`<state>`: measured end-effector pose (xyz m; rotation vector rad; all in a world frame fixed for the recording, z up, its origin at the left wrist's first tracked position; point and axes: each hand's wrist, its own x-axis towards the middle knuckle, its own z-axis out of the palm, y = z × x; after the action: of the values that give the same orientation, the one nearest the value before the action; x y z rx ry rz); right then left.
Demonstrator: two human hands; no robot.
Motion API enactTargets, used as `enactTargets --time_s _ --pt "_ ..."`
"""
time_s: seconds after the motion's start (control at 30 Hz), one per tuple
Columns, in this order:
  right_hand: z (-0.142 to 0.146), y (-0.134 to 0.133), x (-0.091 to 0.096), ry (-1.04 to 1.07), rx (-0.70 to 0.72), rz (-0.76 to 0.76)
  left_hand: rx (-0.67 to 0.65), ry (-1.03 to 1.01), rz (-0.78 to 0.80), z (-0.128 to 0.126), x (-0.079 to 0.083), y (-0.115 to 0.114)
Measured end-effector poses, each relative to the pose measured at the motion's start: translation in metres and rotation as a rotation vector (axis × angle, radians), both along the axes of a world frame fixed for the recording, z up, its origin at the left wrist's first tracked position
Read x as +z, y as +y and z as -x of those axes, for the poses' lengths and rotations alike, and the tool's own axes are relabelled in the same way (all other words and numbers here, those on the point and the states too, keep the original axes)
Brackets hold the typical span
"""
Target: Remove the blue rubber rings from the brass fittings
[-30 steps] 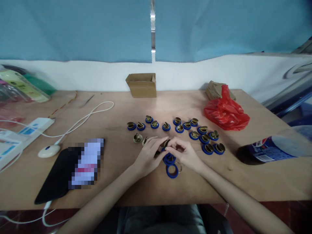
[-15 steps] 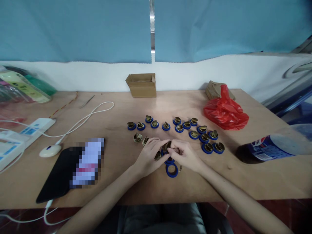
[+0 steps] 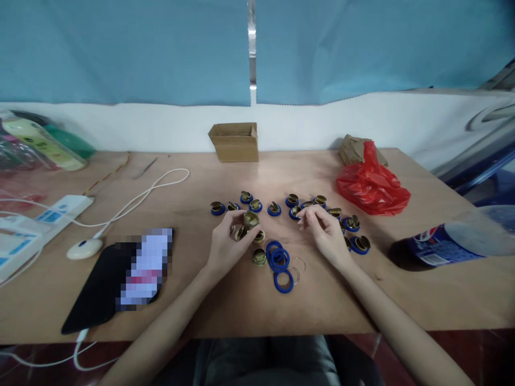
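My left hand [image 3: 230, 238] pinches a round brass-coloured metal piece [image 3: 251, 219] between thumb and fingers, just above the tabletop. Under and beside it lie similar loose brass pieces, one of them [image 3: 259, 257] near a small pile of blue rings [image 3: 278, 258]. Thin wire rings [image 3: 300, 264] lie to the right of that pile. My right hand [image 3: 326, 233] is closed in a pinch over the right group of assembled pieces; what its fingertips hold, if anything, is too small to make out. Several brass pieces seated in blue rings [image 3: 274, 208] stand across the middle of the table.
An open cardboard box [image 3: 236, 147] stands at the back wall. A red plastic bag [image 3: 373, 185] and a lying cola bottle [image 3: 442, 244] are to the right. On the left are a phone [image 3: 145, 268], a black pad [image 3: 94, 289], white cables and a power strip [image 3: 60, 209].
My hands have parted. The left has moved up and left with a brass piece, the right up and to the right. The blue ring pile and a brass piece beside it are now uncovered.
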<state>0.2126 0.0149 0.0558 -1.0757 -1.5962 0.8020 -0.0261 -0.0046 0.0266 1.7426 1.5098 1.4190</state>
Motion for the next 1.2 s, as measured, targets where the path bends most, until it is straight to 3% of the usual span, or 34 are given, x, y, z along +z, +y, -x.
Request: enactTargets --time_s 0.13,0.27,0.4,0.57,0.8,1.03,1.2 --pt "-0.002 0.002 -0.010 -0.072 -0.016 0.042 0.078 0.033 -0.013 0.005 -0.001 0.006" --pt "-0.001 0.003 -0.018 -0.348 0.062 0.012 0.149 0.042 -0.109 0.016 -0.005 0.012" --pt "0.001 0.003 -0.025 -0.559 0.138 -0.071 0.167 0.182 -0.147 0.025 -0.005 0.018" --pt "0.002 0.003 -0.027 -0.681 0.151 -0.031 0.008 0.366 -0.214 0.024 -0.006 0.030" --pt "0.000 0.005 -0.027 -0.740 0.086 0.000 -0.142 0.461 -0.206 0.021 -0.024 0.041" --pt "0.000 0.009 -0.037 -0.678 -0.194 -0.212 -0.185 0.644 -0.126 0.021 -0.023 0.037" --pt "0.002 0.011 -0.047 -0.728 -0.160 -0.253 -0.197 0.662 -0.137 0.020 -0.023 0.034"
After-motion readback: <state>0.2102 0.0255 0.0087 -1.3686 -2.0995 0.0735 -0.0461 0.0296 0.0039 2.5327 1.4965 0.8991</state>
